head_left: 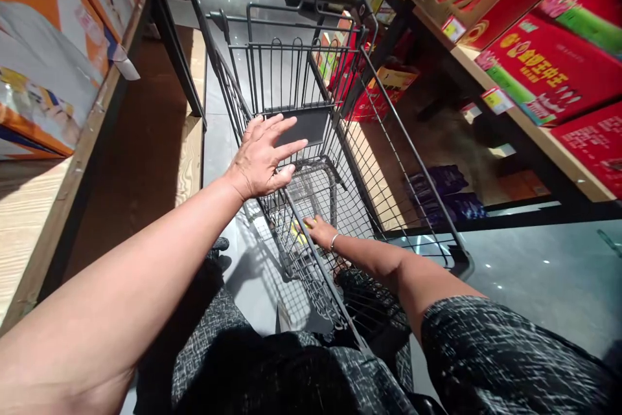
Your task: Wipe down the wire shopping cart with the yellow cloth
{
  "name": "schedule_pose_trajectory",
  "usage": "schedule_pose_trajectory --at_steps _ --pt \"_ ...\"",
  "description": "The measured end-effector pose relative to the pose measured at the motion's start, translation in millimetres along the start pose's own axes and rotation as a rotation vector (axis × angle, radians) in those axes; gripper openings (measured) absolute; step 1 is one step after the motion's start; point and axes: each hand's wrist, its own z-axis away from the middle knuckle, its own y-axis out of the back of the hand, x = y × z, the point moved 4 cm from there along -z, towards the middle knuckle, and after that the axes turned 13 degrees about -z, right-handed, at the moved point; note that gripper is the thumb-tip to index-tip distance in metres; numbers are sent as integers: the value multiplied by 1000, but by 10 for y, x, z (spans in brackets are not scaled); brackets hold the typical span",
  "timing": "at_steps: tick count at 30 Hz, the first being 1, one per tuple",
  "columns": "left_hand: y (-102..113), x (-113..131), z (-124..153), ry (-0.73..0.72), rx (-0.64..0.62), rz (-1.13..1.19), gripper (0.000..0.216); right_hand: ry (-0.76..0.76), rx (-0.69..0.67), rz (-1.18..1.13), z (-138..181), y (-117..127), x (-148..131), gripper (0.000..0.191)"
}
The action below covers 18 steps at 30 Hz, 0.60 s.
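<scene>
A black wire shopping cart (413,162) stands in a store aisle right in front of me. My left hand (265,156) rests on the cart's left top rail with fingers stretched out and apart, holding nothing. My right hand (321,232) reaches deep down into the basket, a bracelet on its wrist. Its fingers are closed on a small yellow item (297,228) at the cart's floor. The item is mostly hidden by the hand and wires.
Wooden shelves (97,117) on the left carry orange and white boxes (43,46). Shelves on the right hold red gift boxes (549,65) with price tags. Dark packages (442,188) lie on a low shelf at right. Grey glossy floor (544,272) runs ahead.
</scene>
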Motion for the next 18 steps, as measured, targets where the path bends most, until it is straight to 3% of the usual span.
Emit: schedule_pose_trajectory --at_steps 2,6,10,13,18 --pt "-14 14 -32 24 -38 29 60 -54 -40 96 58 40 316 67" --pt "-41 40 -84 41 -60 34 62 -294 6 190 245 214 872 68" --pt "-66 26 -132 38 -39 20 59 -456 43 236 303 465 1076 61" --pt "-68 -15 -197 7 14 7 55 -472 92 281 290 882 1051 58" --pt "-100 -88 -303 -13 55 -10 52 -526 342 417 605 1855 945 55"
